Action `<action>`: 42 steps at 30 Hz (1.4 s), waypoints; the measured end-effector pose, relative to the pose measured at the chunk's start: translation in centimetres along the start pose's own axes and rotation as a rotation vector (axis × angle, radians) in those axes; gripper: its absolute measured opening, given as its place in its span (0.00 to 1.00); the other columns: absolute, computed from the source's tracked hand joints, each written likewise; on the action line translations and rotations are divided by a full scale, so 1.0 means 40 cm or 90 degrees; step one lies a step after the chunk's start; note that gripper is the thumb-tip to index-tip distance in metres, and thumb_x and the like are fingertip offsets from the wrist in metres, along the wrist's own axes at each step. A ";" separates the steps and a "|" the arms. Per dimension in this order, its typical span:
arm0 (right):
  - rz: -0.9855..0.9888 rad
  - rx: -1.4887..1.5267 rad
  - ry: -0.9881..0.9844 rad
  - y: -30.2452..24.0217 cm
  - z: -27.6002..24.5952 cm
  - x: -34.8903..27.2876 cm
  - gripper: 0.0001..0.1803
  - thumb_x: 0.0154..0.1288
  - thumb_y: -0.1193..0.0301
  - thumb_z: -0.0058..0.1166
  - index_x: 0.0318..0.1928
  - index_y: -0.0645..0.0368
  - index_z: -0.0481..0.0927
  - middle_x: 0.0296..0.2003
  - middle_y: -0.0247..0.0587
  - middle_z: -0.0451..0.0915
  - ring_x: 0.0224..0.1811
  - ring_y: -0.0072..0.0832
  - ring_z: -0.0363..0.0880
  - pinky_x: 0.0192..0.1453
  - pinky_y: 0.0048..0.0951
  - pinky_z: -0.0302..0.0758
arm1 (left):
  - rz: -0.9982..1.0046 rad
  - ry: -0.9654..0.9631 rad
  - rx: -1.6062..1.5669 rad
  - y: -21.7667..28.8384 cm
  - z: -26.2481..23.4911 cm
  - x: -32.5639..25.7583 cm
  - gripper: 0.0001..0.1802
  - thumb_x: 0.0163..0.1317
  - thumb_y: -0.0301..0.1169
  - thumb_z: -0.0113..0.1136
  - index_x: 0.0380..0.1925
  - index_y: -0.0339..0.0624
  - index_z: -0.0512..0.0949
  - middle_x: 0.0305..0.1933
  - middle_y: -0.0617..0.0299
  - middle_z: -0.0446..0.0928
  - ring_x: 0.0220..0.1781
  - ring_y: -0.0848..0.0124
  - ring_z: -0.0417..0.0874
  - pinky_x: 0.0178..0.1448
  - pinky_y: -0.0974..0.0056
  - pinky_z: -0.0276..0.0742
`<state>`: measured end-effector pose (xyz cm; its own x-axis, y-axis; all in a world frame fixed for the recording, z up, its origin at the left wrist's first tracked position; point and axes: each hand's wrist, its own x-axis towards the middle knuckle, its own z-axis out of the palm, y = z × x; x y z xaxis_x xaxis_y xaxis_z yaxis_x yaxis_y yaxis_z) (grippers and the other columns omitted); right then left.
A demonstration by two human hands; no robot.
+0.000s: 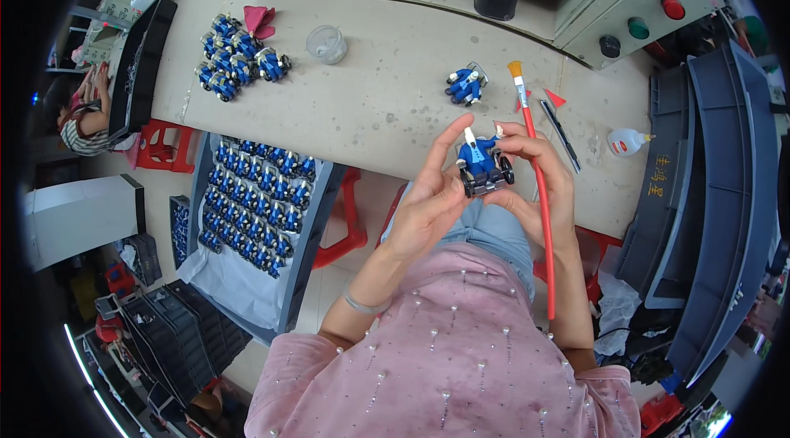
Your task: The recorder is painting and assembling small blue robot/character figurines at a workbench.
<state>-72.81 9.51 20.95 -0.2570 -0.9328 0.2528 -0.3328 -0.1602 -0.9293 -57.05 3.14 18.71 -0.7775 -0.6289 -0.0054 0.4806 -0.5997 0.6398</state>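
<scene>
A small wheeled figure (480, 157), blue-clad with a white head, is held upright over the near edge of the bench, just in front of the person's body. Both hands grasp it: the left hand (434, 191) pinches one side, thumb by a wheel and index finger stretched upward, while the right hand (539, 171) curls around the other side, thumb low near the base. A red-handled brush (544, 199) slants across the right hand, bristles pointing away from the body; how the fingers secure it is hard to tell. The forearms rise from below, elbows bent, with a bracelet (366, 305) on the left wrist. The bench (370, 101) is pale and speckled with stains. Beyond the hands, a second figure (467, 86) stands on it; to the right lie a dark pen (561, 134), red scraps (555, 98) and a small white bottle (628, 142). Farther left are a clear cup (327, 46), a cluster of similar figures (239, 64) and a crumpled red cloth (259, 21). Below the bench's left side, a grey tray (318, 232) holds rows of blue figures on white lining, beside a red stool (351, 220). Dark crates (724, 150) stand at the right, and another person (82, 125) sits at far left.
</scene>
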 end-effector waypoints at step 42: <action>0.029 0.025 -0.051 0.006 -0.005 -0.012 0.29 0.36 0.77 0.74 0.44 0.64 0.77 0.41 0.43 0.77 0.42 0.32 0.81 0.47 0.29 0.81 | 0.031 0.059 0.313 0.014 0.036 -0.027 0.49 0.61 0.42 0.65 0.72 0.41 0.44 0.56 0.51 0.69 0.56 0.66 0.74 0.61 0.63 0.68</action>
<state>-72.95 9.97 20.65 -0.1977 -0.9617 0.1896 -0.2856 -0.1285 -0.9497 -56.52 4.20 20.18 -0.7086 -0.7053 -0.0212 0.2501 -0.2792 0.9271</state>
